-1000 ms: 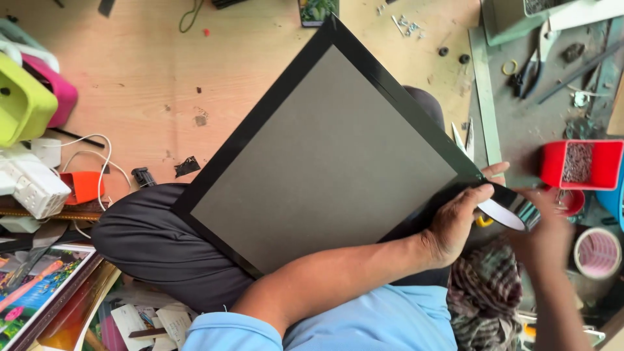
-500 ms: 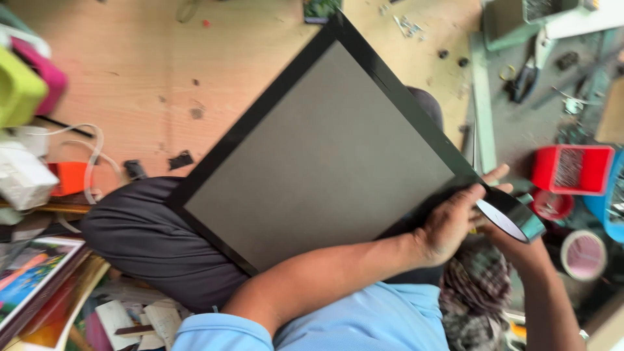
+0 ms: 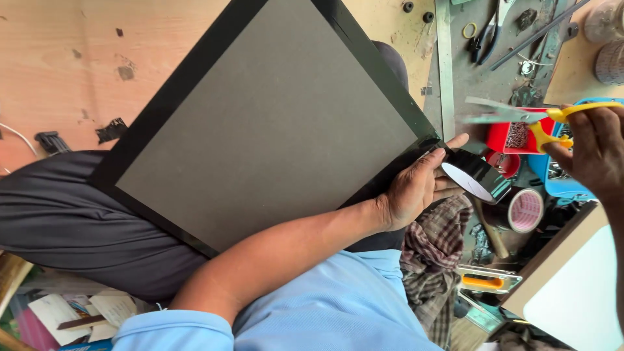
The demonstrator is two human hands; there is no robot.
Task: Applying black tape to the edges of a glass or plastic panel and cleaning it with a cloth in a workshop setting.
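- Plywood flooring (image 3: 78, 58) and a cluttered grey surface (image 3: 468, 71) strewn with tools frame the head view, where a person sits with a large black-edged grey board (image 3: 266, 123) resting tilted across the lap.
- Left hand (image 3: 416, 188) is clamped on a roll of black tape (image 3: 474, 175) at the board's lower right corner, pressing the edge.
- Right hand (image 3: 591, 149), well apart to the right, grips yellow-handled scissors (image 3: 520, 116), blades open and pointing left toward the tape; the left hand is nearer.
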